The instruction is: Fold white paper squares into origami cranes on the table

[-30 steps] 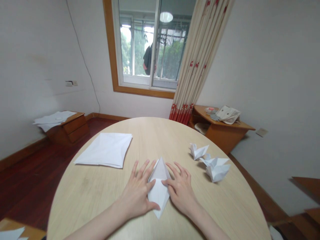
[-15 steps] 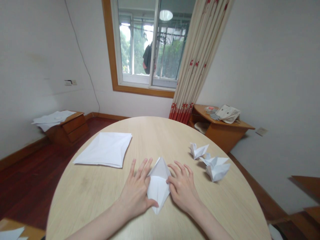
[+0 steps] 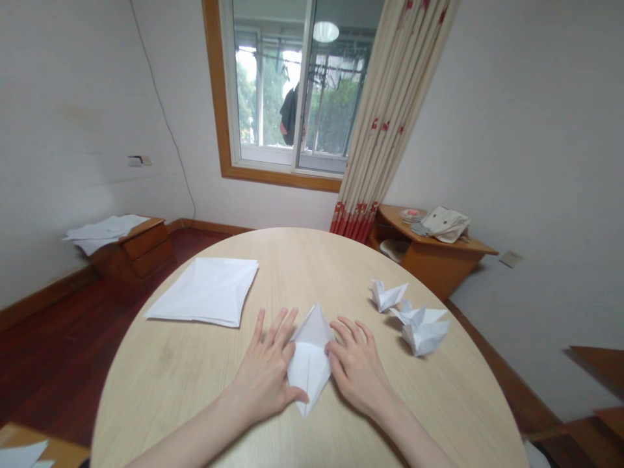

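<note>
A white sheet of origami paper [image 3: 308, 367], folded into a kite shape, lies on the table before me with a crease down its lower half. My left hand [image 3: 267, 367] holds its left side, thumb across the lower tip and index finger at the left edge, while the other fingers stretch out over the tabletop. At the right edge, my right hand [image 3: 358, 367] grips the paper between thumb and bent index finger; its other fingers are raised and spread. Parts of the paper's side edges are hidden under the fingers.
A stack of white paper sheets [image 3: 202, 291] lies on the round wooden table [image 3: 312, 260] at the left. Folded paper birds [image 3: 424, 330] stand to the right. Behind the table are a low drawer unit [image 3: 146, 244], a corner shelf [image 3: 433, 257] and a curtain [image 3: 375, 130].
The paper's upper point has shifted slightly to the right, and the right hand's fingertips have moved a little. The left hand keeps its place on the paper.
</note>
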### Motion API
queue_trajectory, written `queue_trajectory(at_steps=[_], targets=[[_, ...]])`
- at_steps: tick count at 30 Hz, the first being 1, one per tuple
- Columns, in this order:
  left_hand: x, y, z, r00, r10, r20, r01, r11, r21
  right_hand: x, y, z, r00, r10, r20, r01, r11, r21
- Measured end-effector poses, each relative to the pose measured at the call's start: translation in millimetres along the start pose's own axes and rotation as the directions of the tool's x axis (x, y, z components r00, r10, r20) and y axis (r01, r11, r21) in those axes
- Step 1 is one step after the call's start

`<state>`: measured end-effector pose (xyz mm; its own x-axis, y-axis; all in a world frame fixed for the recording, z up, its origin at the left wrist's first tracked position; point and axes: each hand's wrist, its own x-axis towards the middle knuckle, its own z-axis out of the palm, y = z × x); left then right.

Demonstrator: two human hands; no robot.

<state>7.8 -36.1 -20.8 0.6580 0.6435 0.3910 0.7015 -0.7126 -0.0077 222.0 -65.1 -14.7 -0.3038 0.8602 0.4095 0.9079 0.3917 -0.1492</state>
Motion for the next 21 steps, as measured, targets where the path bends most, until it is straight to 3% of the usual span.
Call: queue_trajectory(at_steps=[8,12,21], targets=[[-0.8,-3.4,0.2,1.0,-0.003,0.026,0.005,0.999,-0.054,-2.1,11.2,-1.3,0.97,-0.197,-0.143,0.207,0.977,0.055],[-1.0,-4.3,-0.2,0.999,-0.005,0.041,0.008,0.997,-0.08,-2.2,12.7,-3.3,0.954,-0.228,-0.196,0.244,0.968,0.063],[-1.3,-8.5,0.1,0.998,-0.009,0.068,0.017,0.992,-0.121,-1.3,12.2,-10.4,0.934,-0.312,-0.174,0.326,0.944,0.059]])
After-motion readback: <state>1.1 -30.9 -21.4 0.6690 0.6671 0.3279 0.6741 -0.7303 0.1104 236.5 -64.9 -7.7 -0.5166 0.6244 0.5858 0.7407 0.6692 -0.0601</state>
